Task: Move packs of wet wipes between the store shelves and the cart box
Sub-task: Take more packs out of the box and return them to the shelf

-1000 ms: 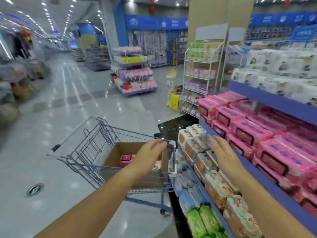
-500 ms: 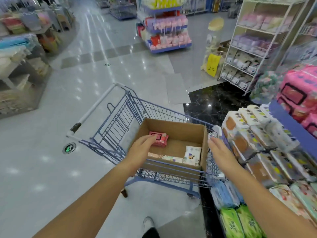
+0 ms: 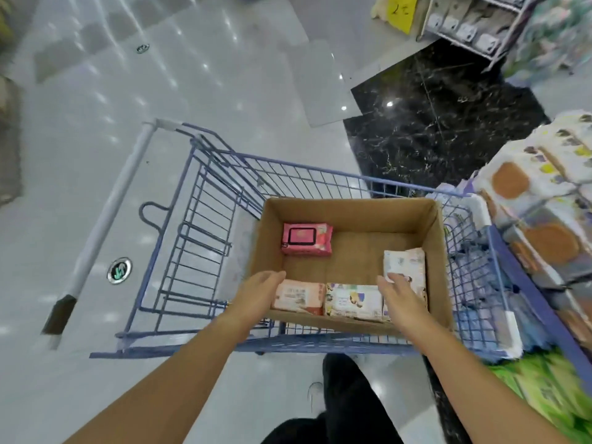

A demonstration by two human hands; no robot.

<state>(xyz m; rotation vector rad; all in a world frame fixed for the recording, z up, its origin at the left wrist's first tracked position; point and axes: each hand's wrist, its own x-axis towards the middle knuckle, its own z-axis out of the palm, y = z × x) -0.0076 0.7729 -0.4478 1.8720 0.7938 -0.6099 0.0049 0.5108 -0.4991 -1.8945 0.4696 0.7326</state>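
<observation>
A brown cardboard box (image 3: pixel 435 238) sits in a blue wire cart (image 3: pixel 205 238). Inside lie a bright pink wipes pack (image 3: pixel 307 238) at the far left, a pale pink pack (image 3: pixel 299 297) at the near left, a white printed pack (image 3: pixel 354 302) in the near middle and a white pack (image 3: pixel 407 264) at the right. My left hand (image 3: pixel 258 291) reaches over the box's near-left edge, fingers relaxed, beside the pale pink pack. My right hand (image 3: pixel 397 293) hovers with straight fingers over the right white pack. Neither hand holds anything.
Store shelves (image 3: pixel 531 232) with stacked wipes packs stand close on the right, with green packs (image 3: pixel 544 389) lower down. A white wire rack (image 3: pixel 471 24) stands at the far right. The cart's handle (image 3: pixel 109 219) points left. My foot (image 3: pixel 323 398) is on the floor below the cart.
My view has tilted down from the shelves to the cart box. Both hands moved from the shelf and cart edge to over the box's near side.
</observation>
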